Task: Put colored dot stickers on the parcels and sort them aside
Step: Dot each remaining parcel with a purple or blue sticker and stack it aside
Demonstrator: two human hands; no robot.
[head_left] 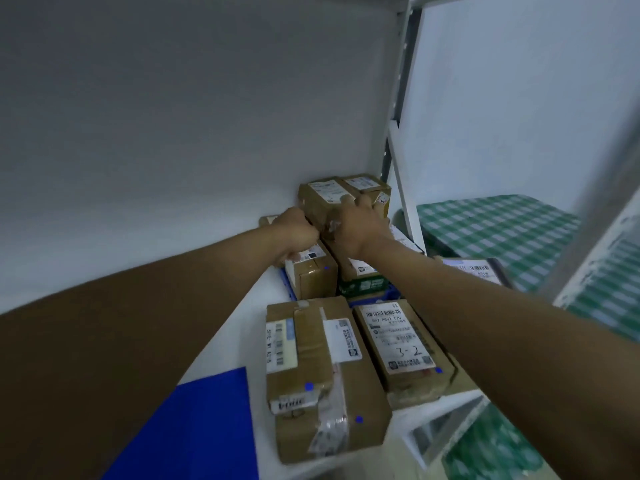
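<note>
Gripping top cardboard parcel (323, 199) at rear of white shelf (239, 327), left hand (294, 230) and right hand (356, 226) clamped on its near sides; blue-dotted parcels (318, 375) nearer front.

Parcels (327, 372) stacked, seemingly, on shelf (242, 327).

Brown cardboard parcels (322, 372) with white labels crowd the white shelf, centre to lower right of frame. Small blue dot stickers (309, 386) mark the nearest ones. Another parcel (320, 202) sits tilted atop the rear stack.
</note>
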